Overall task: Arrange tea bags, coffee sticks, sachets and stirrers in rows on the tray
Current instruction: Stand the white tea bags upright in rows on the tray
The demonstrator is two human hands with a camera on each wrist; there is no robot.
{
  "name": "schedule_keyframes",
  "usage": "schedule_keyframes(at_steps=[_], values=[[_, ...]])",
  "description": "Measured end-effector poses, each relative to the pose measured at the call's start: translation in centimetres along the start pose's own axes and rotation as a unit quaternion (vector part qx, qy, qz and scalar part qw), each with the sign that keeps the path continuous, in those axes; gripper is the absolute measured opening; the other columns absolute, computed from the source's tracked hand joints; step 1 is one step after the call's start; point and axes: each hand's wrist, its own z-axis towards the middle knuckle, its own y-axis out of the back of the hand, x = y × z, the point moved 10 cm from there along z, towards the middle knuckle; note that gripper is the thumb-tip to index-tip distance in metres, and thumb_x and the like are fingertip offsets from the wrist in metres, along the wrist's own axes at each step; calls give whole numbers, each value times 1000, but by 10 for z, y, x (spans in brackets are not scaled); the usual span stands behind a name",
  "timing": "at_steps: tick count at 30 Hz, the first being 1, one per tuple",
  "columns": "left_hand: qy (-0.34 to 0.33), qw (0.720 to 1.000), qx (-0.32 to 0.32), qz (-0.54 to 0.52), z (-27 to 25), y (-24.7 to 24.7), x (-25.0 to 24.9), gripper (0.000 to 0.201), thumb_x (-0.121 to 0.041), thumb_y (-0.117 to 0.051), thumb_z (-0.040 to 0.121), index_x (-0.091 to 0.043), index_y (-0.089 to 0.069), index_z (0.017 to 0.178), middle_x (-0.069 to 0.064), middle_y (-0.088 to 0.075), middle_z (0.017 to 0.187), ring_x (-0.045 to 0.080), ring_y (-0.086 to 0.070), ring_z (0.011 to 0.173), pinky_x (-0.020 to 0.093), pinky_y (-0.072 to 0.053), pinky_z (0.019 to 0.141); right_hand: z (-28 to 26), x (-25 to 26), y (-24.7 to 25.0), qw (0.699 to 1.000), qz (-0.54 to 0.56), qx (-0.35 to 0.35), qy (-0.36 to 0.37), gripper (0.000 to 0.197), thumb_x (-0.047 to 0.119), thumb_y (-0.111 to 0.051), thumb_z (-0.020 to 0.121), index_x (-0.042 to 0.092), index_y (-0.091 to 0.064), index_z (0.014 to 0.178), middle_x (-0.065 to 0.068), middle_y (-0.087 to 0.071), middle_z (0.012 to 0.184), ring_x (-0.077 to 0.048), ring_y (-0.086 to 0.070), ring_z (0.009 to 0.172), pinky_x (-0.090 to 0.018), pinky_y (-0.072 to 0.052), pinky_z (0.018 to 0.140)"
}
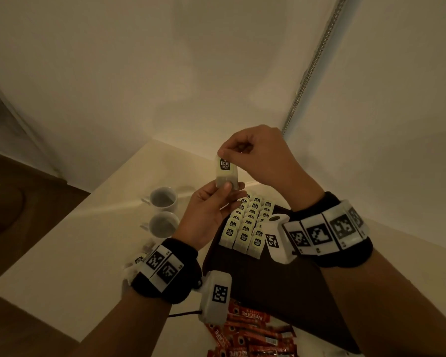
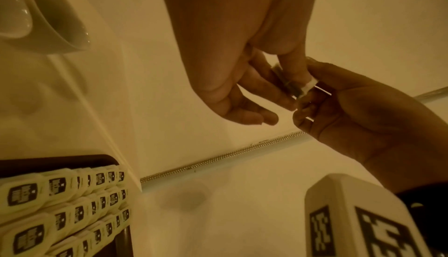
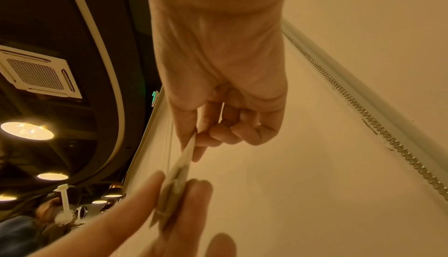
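A pale tea bag (image 1: 226, 172) with a dark label hangs upright in the air above the table. My right hand (image 1: 252, 155) pinches its top edge between thumb and forefinger. My left hand (image 1: 211, 202) pinches its bottom end from below. The same bag (image 3: 178, 177) shows edge-on in the right wrist view, and the bag (image 2: 294, 83) shows between both hands in the left wrist view. On the dark tray (image 1: 273, 287), several tea bags (image 1: 247, 225) stand in three rows at its far left corner. Red coffee sticks (image 1: 250, 333) lie in a heap near the tray's front edge.
Two white cups (image 1: 163, 199) stand on the pale table (image 1: 62, 253) left of the tray. A few loose sachets (image 1: 139, 258) lie behind my left wrist. A wall with a metal chain (image 1: 309, 70) rises close behind the table.
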Motion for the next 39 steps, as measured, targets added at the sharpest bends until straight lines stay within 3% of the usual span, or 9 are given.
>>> schedule_keyframes(at_steps=[5,15,18,23,25,28,32,35,39], values=[[-11,1000,-14,-8,0,2,-3,22,-22,-56,79,-25,-77,77,-3,-73,85,10,-68,82,23,-52,75,-3,-2,2,1000,21,-16,-10,9,24,-71,81,16,-73,79,19,-58,61,10,-53,56,-4,-39,56],[-47,999,-19,-11,2,6,-8,19,-20,-57,79,-23,-75,76,-3,-71,83,9,-66,78,20,-52,70,-6,-4,2,1000,9,-28,1,8,25,-69,82,19,-71,78,5,-66,69,2,-52,59,-7,-40,58],[-45,999,-24,14,3,8,-6,14,-20,-58,79,-18,-70,86,-1,-71,86,10,-66,78,21,-51,71,-6,-6,1,999,19,-28,7,8,23,-69,83,17,-70,79,5,-65,69,2,-52,59,-7,-40,58],[-20,991,-58,120,-10,41,-1,29,-23,-62,77,-17,-62,105,0,-74,97,14,-68,85,22,-52,71,-11,-50,-1,997,52,-41,-40,5,18,-69,83,14,-70,82,14,-58,65,9,-52,57,-5,-39,57],[-6,979,-80,186,-24,68,-1,26,-21,-63,81,-16,-63,107,1,-73,100,15,-68,87,23,-51,73,-20,-83,-16,996,37,-13,-79,4,13,-67,84,11,-69,87,16,-57,68,11,-53,57,-2,-39,56],[12,961,-119,248,-46,111,0,17,-14,-60,89,-13,-66,105,4,-73,97,17,-67,85,29,-49,76,-43,-133,-54,990,-18,58,-130,9,6,-62,87,7,-68,93,3,-63,83,7,-51,65,1,-38,61],[32,949,-168,264,-78,157,-1,11,-9,-59,91,-8,-67,98,8,-72,89,22,-63,78,31,-51,74,-82,-189,-114,964,-43,168,-202,12,8,-59,90,6,-66,99,-5,-65,96,-10,-55,80,-10,-41,67],[58,941,-200,268,-104,185,0,16,-6,-51,93,-3,-65,100,7,-71,86,21,-62,76,23,-52,67,-105,-212,-151,945,-19,229,-234,11,11,-63,88,9,-66,99,-4,-64,95,-14,-59,87,-23,-47,79],[78,932,-240,262,-131,215,1,18,-6,-48,94,-3,-64,102,11,-71,88,17,-65,72,21,-54,65,-118,-218,-185,933,-13,275,-233,15,13,-66,85,7,-67,99,-7,-67,101,-16,-61,93,-25,-46,84]])
